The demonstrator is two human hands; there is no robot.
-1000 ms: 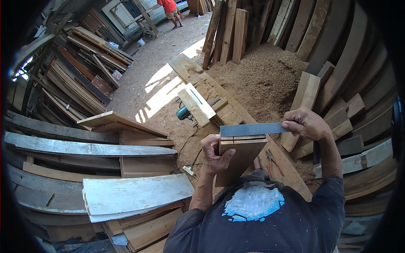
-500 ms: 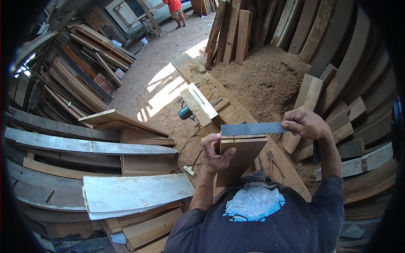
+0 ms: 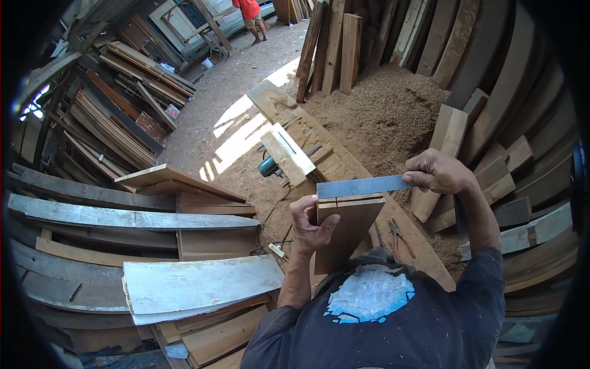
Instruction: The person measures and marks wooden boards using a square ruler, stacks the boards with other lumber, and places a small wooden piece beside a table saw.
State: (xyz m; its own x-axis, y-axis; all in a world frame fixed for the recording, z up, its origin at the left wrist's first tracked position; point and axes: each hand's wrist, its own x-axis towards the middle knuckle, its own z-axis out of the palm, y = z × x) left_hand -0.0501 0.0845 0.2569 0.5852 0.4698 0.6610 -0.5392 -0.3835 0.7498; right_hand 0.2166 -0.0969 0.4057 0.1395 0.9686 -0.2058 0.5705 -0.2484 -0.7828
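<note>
My left hand (image 3: 312, 226) grips the left edge of a brown wooden board (image 3: 350, 229), with its thumb on the near face. The board's upper end has a groove along it. Across that end lies a flat metal strip (image 3: 362, 186), like a ruler. Its right end is pinched between the thumb and fingers of my right hand (image 3: 436, 172). Red-handled pliers (image 3: 401, 240) rest on the bench plank (image 3: 424, 252) just right of the board.
Beyond the board, a green power tool (image 3: 268, 166) sits under a pale wooden piece (image 3: 287, 154). A sawdust heap (image 3: 393, 104) lies at the back. Leaning planks (image 3: 350, 52) and stacked boards (image 3: 203, 283) surround me. A person in red (image 3: 249, 12) stands far off.
The right end of the metal strip has risen slightly with my right hand, and the strip has shifted a little left. My left hand keeps its grip on the board.
</note>
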